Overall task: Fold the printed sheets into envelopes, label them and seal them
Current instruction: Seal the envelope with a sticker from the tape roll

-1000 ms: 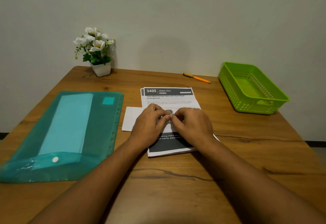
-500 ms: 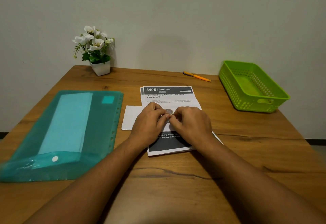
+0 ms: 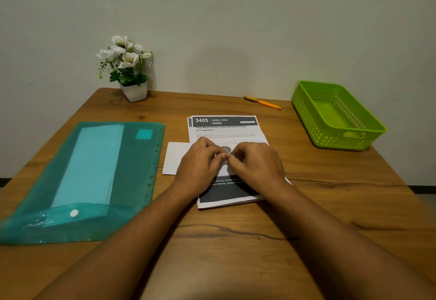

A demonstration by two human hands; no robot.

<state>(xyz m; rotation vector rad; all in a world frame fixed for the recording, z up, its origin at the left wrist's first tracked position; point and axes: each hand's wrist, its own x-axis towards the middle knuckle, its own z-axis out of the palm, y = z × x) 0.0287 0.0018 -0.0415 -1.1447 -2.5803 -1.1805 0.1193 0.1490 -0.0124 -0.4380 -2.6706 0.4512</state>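
Right, early days: the printed sheets [image 3: 224, 129] lie flat and unfolded mid-table, a white envelope [image 3: 173, 158] poking out at their left edge, no label on the part that shows. Over the stack the left hand [image 3: 200, 165] and right hand [image 3: 254, 165] meet, fingertips pinching a small round thing [image 3: 227, 150], perhaps a tape roll; folding, labelling and sealing look still to come. Farther out, the orange pen [image 3: 263, 103] lies untouched; the green basket [image 3: 339, 140] sits right, the teal folder [image 3: 94, 177] left.
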